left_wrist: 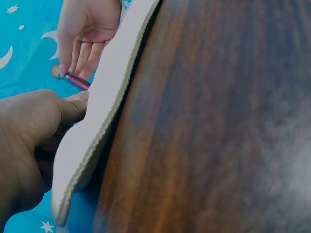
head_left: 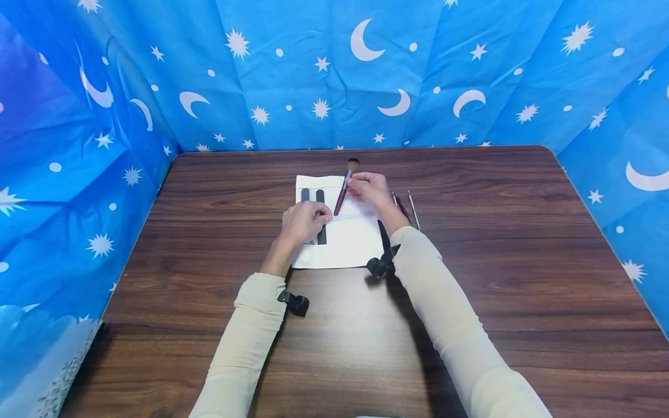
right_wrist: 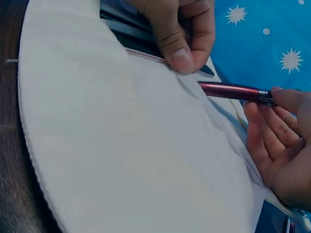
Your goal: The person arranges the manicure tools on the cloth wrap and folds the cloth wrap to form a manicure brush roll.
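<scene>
A white cloth pouch [head_left: 352,247] with a pocket lies spread on the table. My left hand [head_left: 303,222] is at its left half, and its thumb and finger pinch the pocket's edge, as the right wrist view shows. Between the fingertips of my right hand [head_left: 370,190] is a makeup brush [right_wrist: 231,91] with a dark red handle, held at its metal collar. The brush's brown bristles point away from me. Its handle end meets the pocket opening, and in the right wrist view the tip is hidden behind the cloth. Dark flat strips [head_left: 321,232] sit in the pouch's left side, partly covered by my left hand.
Several thin tools [head_left: 413,209] lie on the wooden table [head_left: 502,261] just right of the pouch, partly behind my right wrist. A blue curtain [head_left: 292,75] with moons and stars stands along the back and sides. A pale edge of something shows at the bottom of the head view.
</scene>
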Tool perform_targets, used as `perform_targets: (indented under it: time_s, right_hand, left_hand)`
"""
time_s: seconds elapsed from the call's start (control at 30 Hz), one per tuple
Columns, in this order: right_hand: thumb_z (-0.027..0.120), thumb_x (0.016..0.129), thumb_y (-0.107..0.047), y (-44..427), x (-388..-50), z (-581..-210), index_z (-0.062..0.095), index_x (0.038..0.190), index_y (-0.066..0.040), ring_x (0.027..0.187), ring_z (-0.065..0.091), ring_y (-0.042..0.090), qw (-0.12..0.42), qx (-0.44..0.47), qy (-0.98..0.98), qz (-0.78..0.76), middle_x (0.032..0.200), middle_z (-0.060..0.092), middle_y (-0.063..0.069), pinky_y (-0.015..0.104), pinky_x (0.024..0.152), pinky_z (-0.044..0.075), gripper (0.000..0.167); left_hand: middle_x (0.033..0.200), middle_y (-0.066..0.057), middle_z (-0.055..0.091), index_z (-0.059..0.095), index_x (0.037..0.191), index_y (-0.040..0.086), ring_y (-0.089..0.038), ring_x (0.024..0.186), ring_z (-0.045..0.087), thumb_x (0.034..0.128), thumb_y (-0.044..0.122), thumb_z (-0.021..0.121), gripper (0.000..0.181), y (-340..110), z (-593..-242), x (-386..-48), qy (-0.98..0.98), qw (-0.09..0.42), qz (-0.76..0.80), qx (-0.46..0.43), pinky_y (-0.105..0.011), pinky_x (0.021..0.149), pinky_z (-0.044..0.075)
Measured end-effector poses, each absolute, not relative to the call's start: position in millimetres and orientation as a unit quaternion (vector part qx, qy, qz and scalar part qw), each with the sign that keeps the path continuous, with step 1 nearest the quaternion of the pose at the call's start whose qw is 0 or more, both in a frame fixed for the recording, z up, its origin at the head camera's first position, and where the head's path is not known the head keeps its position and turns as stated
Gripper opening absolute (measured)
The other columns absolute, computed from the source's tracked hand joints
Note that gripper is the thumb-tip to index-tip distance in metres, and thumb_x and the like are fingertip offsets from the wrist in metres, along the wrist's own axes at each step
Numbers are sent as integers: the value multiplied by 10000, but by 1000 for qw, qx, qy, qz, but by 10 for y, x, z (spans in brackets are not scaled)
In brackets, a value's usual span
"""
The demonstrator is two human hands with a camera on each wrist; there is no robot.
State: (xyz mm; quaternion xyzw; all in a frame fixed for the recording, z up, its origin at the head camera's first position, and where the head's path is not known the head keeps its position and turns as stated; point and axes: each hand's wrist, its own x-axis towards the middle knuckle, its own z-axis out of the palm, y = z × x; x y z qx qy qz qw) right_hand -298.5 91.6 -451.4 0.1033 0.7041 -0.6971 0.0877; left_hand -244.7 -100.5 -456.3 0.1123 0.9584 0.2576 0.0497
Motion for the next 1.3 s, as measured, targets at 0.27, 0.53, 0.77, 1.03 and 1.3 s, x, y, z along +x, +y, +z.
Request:
perform_targets:
  time_s: [0.27,0.53,0.77,1.03,1.3]
  right_hand:
    - [674,976,-142,906,-2984,-4520,665,1242,36,704,658,65,120,83,744,-652,906,681,-31,169,685,535,321]
    - [639,989,-174,859,-2940,-4458,619,1253,-3,761,612,93,140,54,783,-604,992,693,39,198,711,482,315]
    - [602,1018,-306,831,-2940,-4430,620,1241,-21,782,615,90,137,76,776,-611,1045,634,25,205,739,485,363]
    - [641,997,-318,824,-2952,-4444,680,1217,-10,712,576,68,129,101,783,-600,956,629,-13,182,682,454,380]
    - [646,989,-348,838,-2923,-4413,731,1125,-45,715,495,107,154,48,847,-506,886,628,-29,235,662,361,342]
  left_hand:
    - [617,58,506,758,1013,236,-173,660,497,995,325,656,137,-987,-4561,-2452,956,58,266,107,-329,709,334]
    - [619,57,496,754,1005,235,-176,665,487,995,330,656,137,-991,-4564,-2442,954,59,274,105,-328,697,324]
    - [615,61,489,757,1004,241,-168,649,480,994,338,655,141,-990,-4567,-2438,955,53,270,108,-325,687,322]
    - [629,60,487,758,1008,240,-164,647,467,993,345,655,148,-985,-4573,-2429,956,52,267,111,-319,681,316]
    - [593,67,472,759,989,238,-171,645,466,990,330,662,134,-1000,-4559,-2431,952,54,279,112,-329,714,329]
